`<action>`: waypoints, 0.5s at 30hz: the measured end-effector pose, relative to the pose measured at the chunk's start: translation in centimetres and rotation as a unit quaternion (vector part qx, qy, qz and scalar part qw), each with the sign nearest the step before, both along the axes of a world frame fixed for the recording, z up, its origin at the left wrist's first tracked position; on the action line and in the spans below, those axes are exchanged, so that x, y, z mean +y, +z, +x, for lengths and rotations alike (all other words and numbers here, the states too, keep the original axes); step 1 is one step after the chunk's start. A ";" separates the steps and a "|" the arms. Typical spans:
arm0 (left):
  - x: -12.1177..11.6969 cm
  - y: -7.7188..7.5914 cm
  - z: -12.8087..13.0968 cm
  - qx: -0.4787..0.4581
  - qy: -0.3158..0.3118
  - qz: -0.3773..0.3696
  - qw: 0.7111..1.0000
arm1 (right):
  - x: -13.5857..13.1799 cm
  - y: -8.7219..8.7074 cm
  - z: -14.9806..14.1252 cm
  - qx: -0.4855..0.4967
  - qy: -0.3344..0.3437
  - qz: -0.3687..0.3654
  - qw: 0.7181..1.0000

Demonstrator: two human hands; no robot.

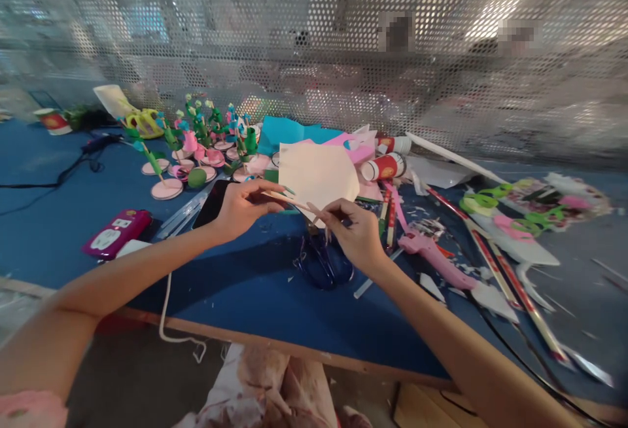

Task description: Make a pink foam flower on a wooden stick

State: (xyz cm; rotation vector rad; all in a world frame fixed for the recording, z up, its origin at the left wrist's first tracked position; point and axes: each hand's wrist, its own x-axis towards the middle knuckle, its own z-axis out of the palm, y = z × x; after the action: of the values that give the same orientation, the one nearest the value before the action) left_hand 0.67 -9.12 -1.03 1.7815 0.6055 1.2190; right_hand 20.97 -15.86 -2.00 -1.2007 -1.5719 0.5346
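My left hand [244,205] and my right hand [354,230] are both closed on a thin wooden stick [293,201] that runs between them above the blue table [245,284]. A pale cream paper sheet [318,173] rises from the stick, between the two hands. Blue-handled scissors [324,261] lie on the table just under my right hand. A pink glue gun [434,254] lies to the right of that hand.
Several paper flowers on pink round bases [196,146] stand at the back left. A pink power strip [116,231] and a black phone [212,204] lie left. Paper cups [385,167], chopstick packets [495,264], green scissors [483,202] and paper scraps fill the right. A perforated metal screen [343,55] stands behind.
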 end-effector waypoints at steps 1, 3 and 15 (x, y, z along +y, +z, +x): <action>-0.2 -0.2 0.2 -0.024 -0.006 -0.035 0.999 | -0.1 -0.3 -0.2 0.003 -0.002 -0.003 1.000; -0.5 -0.7 0.8 -0.066 -0.014 -0.093 0.993 | -0.2 -1.0 -0.7 0.010 -0.010 -0.015 1.000; -0.5 -1.8 1.0 -0.135 -0.047 -0.286 0.947 | -1.5 0.3 -0.6 -0.183 -0.129 -0.029 0.974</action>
State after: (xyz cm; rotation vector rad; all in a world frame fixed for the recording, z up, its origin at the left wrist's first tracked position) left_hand 1.70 -9.62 -2.87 1.1239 0.6266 1.0584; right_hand 20.42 -17.41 -1.67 -1.5892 -1.6758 0.1965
